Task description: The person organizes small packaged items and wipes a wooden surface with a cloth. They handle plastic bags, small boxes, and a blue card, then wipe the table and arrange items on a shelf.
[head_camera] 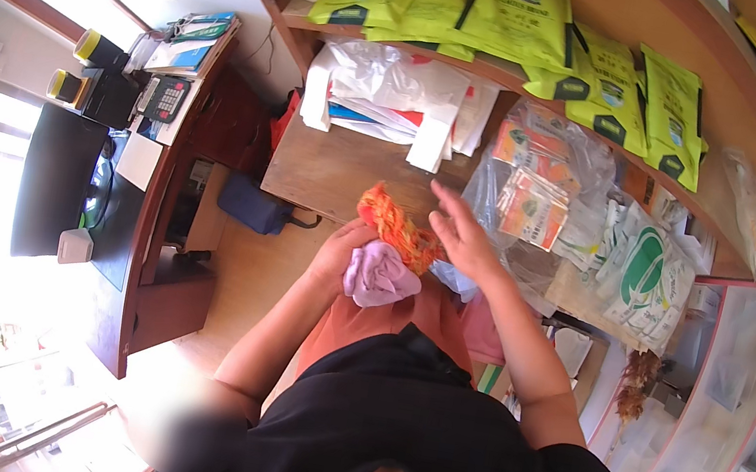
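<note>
My left hand (338,250) holds a bunched lilac cloth (380,275) at its left side, in front of my body. An orange-red crumpled mesh or scarf-like fabric (400,228) rests against the top of the cloth, and its upper left end lies by my left fingers. To the right of this fabric is my right hand (459,233), raised with its fingers apart and nothing in them. Both fabrics are near the front edge of a wooden shelf (352,168).
Yellow-green packets (520,16) line the upper shelf. Beneath are white plastic bags (388,88), orange-and-white packets (533,206) and white-green packages (649,274). A desk with a monitor (60,183) and a calculator (162,98) stands at left. A blue bag (252,202) is beside the shelf.
</note>
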Demonstrator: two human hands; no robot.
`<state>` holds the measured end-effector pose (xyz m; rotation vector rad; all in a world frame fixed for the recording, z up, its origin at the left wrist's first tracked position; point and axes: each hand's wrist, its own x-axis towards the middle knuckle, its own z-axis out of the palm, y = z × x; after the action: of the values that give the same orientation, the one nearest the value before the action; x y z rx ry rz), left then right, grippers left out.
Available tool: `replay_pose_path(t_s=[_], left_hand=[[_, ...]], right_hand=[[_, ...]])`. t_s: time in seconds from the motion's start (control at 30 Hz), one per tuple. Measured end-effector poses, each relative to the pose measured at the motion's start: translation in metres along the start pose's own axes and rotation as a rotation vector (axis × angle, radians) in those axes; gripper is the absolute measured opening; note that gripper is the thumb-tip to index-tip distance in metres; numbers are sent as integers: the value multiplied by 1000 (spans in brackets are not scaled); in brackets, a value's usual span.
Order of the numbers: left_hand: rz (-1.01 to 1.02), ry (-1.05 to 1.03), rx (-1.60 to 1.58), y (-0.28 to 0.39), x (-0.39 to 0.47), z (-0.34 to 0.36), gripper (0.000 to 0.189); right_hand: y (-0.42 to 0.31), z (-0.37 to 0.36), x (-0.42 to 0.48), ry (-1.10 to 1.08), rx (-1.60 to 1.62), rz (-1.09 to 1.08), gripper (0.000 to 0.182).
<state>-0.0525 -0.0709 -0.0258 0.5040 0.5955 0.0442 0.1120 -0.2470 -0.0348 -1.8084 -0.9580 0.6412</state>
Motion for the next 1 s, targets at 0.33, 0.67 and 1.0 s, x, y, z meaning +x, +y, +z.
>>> replay_pose_path(t_s=[0.33, 0.67, 1.0], left_hand=[[33, 14, -218, 71, -15, -134, 36], [-36, 79, -119, 113, -31, -120, 41], [-153, -16, -120, 89, 27, -70, 32]], right_hand=[[-12, 18, 206, -25, -1018, -403, 67], [-39, -7, 225, 336, -975, -155, 41], [1, 36, 154, 340, -610, -111, 68]])
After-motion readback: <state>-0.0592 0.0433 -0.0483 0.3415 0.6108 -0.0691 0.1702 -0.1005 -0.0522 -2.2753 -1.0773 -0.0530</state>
